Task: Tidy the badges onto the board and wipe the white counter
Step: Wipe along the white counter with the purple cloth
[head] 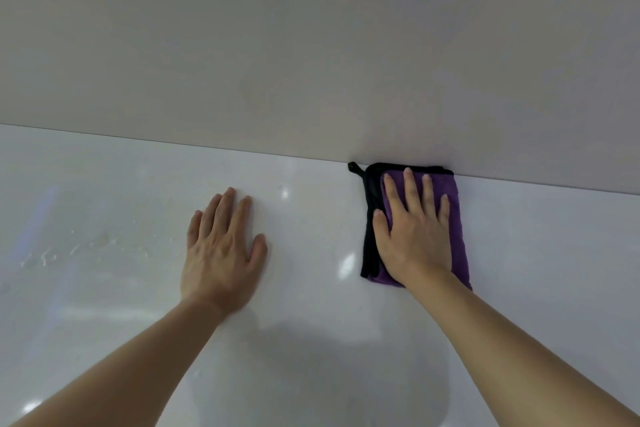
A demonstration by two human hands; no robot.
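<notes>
The glossy white counter (311, 340) fills the lower half of the view. A folded purple cloth with black edging (459, 243) lies on it, pushed against the back wall. My right hand (414, 232) presses flat on the cloth with straight, spread fingers. My left hand (221, 250) rests flat on the bare counter to the left, fingers straight and holding nothing. No badges or board are in view.
A plain grey wall (311, 62) rises from the counter's back edge. A smear of water droplets (83, 250) sits on the counter at the left. Light spots reflect off the surface.
</notes>
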